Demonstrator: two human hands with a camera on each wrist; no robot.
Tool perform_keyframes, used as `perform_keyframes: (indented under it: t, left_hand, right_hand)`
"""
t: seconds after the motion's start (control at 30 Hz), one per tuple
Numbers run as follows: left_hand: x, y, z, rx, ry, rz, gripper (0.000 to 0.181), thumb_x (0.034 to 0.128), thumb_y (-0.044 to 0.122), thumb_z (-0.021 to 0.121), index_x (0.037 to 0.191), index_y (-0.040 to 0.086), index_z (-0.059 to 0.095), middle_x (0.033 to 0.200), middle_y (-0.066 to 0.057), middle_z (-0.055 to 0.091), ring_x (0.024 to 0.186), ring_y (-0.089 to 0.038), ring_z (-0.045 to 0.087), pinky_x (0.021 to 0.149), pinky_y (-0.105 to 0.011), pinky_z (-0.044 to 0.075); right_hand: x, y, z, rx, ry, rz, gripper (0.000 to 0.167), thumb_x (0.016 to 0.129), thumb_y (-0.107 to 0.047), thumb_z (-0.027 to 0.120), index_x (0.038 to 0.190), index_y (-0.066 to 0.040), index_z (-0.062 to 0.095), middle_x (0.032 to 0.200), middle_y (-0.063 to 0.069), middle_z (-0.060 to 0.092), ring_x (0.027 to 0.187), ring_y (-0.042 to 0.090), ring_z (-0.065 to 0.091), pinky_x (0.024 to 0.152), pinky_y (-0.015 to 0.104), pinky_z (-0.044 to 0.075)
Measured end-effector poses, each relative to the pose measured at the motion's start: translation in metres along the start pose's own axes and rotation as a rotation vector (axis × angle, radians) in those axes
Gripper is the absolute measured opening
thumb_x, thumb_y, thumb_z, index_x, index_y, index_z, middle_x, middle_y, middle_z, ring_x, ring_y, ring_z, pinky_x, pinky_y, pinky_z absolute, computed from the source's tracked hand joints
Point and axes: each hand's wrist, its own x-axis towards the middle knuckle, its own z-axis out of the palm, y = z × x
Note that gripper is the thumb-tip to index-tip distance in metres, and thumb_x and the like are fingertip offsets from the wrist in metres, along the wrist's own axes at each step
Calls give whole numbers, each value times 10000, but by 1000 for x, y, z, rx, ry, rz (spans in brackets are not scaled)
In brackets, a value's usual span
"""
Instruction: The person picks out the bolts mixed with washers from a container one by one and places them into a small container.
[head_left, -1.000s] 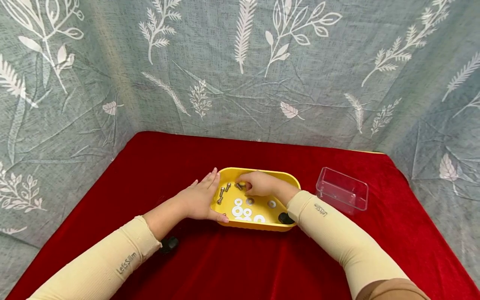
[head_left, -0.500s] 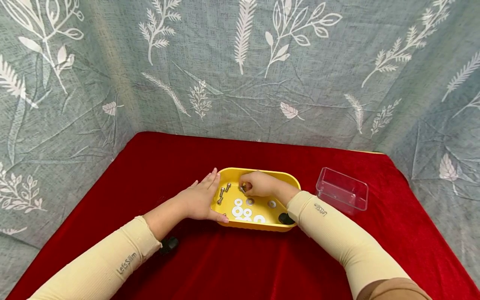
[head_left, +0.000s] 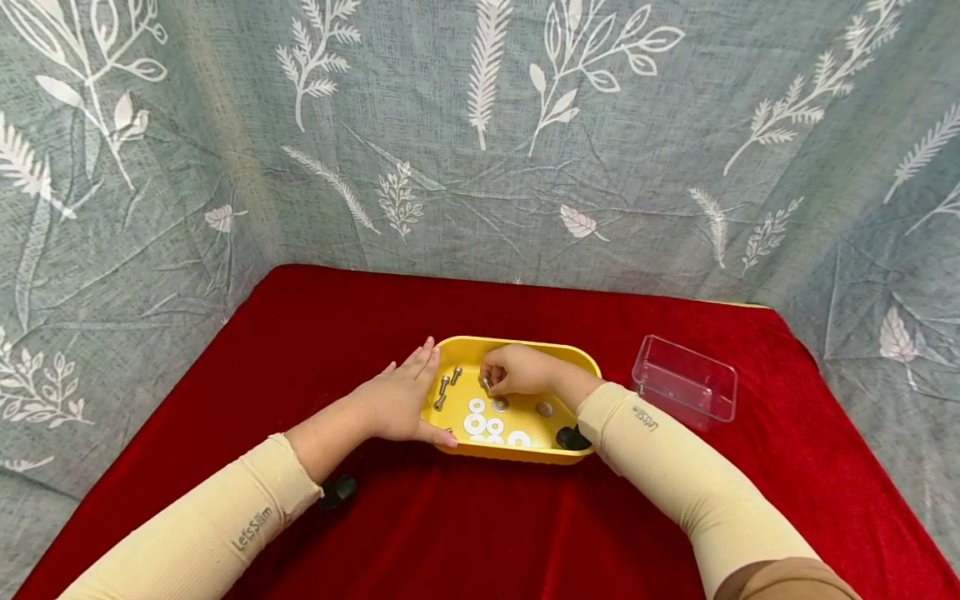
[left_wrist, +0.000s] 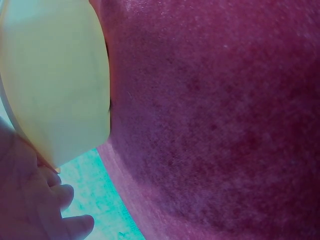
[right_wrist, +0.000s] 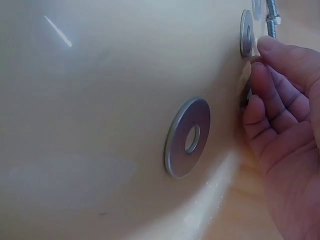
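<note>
My left hand (head_left: 401, 398) rests on the left end of a yellow tray (head_left: 577, 351). Its fingers lie straight along the outer wall, the thumb over the front rim. Inside the tray, my right hand (head_left: 521, 369) pinches a small metal bolt (head_left: 487, 384) between thumb and fingers. More bolts (head_left: 444, 384) lie at the tray's left end. Several flat washers (head_left: 475, 422) are spread on the tray floor, one of them just below the right fingertips. In the right wrist view a large washer (right_wrist: 188, 138) shows near the hand, whose fingers mostly hide the held bolt.
A clear plastic box (head_left: 684, 379) stands right of the tray on the red cloth (head_left: 487, 533). A black object (head_left: 572, 438) shows in the tray's front right corner, by the right wrist. Another dark object (head_left: 339, 490) is beside the left wrist. Patterned fabric (head_left: 450, 167) hangs behind.
The bolt beneath my right fingertips has been drawn toward the hand, slightly right and nearer me, and turned more upright in the pinch. My left hand stays in place on the tray.
</note>
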Motion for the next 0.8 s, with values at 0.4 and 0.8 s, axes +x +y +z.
perform_keyframes:
  t: [0.4, 0.8]
  left_hand:
    - [1, -3, 2, -4, -3, 0, 1322, 585, 853, 484, 1448, -24, 1, 1508, -171, -90, 1392, -284, 26, 1061, -533, 188]
    - [0, -3, 2, -2, -2, 2, 1326, 581, 864, 465, 1446, -27, -2, 1504, -176, -98, 1391, -296, 31, 1060, -535, 190]
  right_hand:
    - [0, -1, -7, 42, 74, -14, 109, 817, -127, 691, 911, -135, 635, 764, -58, 608, 702, 85, 558, 646, 202, 467]
    - [-5, -10, -19, 187, 167, -28, 124, 822, -94, 680, 940, -96, 641, 773, -28, 637, 702, 98, 590, 655, 218, 492]
